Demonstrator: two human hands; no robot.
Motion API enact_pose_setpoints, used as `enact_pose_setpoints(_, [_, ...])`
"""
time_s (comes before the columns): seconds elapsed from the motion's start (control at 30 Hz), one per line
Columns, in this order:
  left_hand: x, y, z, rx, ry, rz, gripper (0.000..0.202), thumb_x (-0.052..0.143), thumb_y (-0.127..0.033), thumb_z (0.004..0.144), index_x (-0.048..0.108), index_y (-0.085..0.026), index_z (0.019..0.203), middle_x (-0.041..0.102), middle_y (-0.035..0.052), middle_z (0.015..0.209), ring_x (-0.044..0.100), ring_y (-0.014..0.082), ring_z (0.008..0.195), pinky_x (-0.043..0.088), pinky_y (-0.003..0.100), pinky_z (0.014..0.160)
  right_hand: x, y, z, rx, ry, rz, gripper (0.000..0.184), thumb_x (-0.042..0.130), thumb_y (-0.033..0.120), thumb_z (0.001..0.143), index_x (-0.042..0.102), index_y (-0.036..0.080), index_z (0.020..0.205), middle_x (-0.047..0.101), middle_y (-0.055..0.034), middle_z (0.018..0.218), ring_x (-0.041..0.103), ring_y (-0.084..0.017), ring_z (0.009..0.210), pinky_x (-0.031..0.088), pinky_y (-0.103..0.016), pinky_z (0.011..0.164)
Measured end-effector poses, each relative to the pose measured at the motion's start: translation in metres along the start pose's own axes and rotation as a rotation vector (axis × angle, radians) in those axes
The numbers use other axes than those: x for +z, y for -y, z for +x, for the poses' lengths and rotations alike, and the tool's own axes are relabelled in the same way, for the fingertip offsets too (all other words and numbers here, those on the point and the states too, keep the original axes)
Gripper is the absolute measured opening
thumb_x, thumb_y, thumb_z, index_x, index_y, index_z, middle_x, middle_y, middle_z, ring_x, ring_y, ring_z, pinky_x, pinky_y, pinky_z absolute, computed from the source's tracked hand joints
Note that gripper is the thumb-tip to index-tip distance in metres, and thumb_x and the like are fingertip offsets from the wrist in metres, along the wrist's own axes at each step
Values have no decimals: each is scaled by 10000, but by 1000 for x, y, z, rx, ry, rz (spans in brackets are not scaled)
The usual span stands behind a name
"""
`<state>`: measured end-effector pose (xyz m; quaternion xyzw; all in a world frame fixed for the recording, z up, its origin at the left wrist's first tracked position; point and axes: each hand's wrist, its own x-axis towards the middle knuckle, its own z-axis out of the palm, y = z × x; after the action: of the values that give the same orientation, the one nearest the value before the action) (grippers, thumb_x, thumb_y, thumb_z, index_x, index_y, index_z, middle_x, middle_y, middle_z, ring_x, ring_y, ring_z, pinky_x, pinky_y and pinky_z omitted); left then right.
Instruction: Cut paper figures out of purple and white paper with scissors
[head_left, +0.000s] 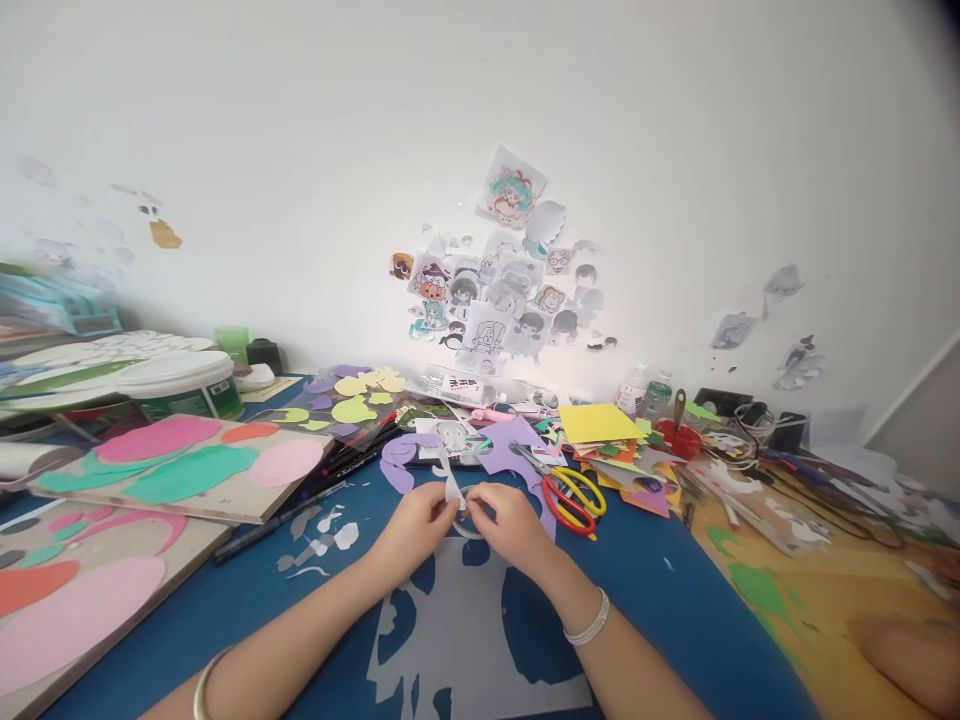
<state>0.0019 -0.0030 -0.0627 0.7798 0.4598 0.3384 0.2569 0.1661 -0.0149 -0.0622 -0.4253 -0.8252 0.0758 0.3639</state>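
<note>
Between the fingers of my left hand (421, 516) is a small, narrow white paper piece (451, 487), pointing upward. My right hand (511, 518) pinches the side of a ring that looks like a roll of clear tape (469, 532); the fingers partly hide it. Both hands are close together above a grey paper sheet (480, 625) with several holes cut out of it. Just beyond my right hand lie red-handled scissors (568, 503) and yellow-handled scissors (583, 492). Purple paper cut-outs (512, 447) spread behind the hands.
Grey and white scraps (322, 532) lie left on the blue tabletop (637, 610). Boards with coloured paper shapes (191, 472) and a white-lidded tub (176, 378) stand further left. Stacked coloured paper (600, 424) is at right. Another person's arm (911, 655) shows at lower right.
</note>
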Motion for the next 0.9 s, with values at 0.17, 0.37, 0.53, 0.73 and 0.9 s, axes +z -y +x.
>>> enact_pose_setpoints(0.17, [5, 4, 3, 21, -30, 140, 303, 321, -398, 813, 405, -205, 596, 444, -2, 599, 424, 165, 573, 304, 268, 534, 1, 1, 1, -32, -7, -81, 155, 492, 101, 799, 584, 188, 711, 622, -15, 675, 567, -150, 646, 388, -230, 577])
enact_pose_setpoints(0.37, [4, 2, 3, -14, 0, 77, 311, 326, -406, 811, 451, -198, 617, 490, 11, 620, 448, 172, 586, 313, 271, 539, 3, -2, 1, -55, -35, -84, 159, 494, 99, 781, 575, 189, 678, 607, -15, 648, 553, -151, 623, 378, -231, 568])
enact_pose_setpoints(0.53, [5, 1, 3, -23, -4, 51, 299, 344, -393, 801, 451, -197, 602, 503, 8, 600, 460, 171, 581, 323, 272, 544, 8, -4, 2, -37, -46, -70, 170, 476, 88, 766, 551, 187, 649, 590, -5, 630, 537, -139, 607, 371, -223, 569])
enact_pose_setpoints(0.73, [3, 0, 2, -25, 6, 69, 285, 350, -374, 786, 465, -195, 596, 510, 10, 597, 460, 172, 585, 328, 272, 542, 11, -5, 3, -23, -50, -55, 189, 460, 69, 715, 492, 190, 573, 524, 18, 562, 475, -121, 541, 336, -215, 530])
enact_pose_setpoints(0.9, [-1, -4, 2, -27, 39, -51, 255, 377, -362, 770, 478, -191, 610, 506, -11, 577, 464, 153, 551, 338, 256, 525, 8, -2, 3, -37, -36, -30, 202, 426, 71, 726, 491, 193, 578, 531, 17, 573, 496, -121, 555, 355, -208, 539])
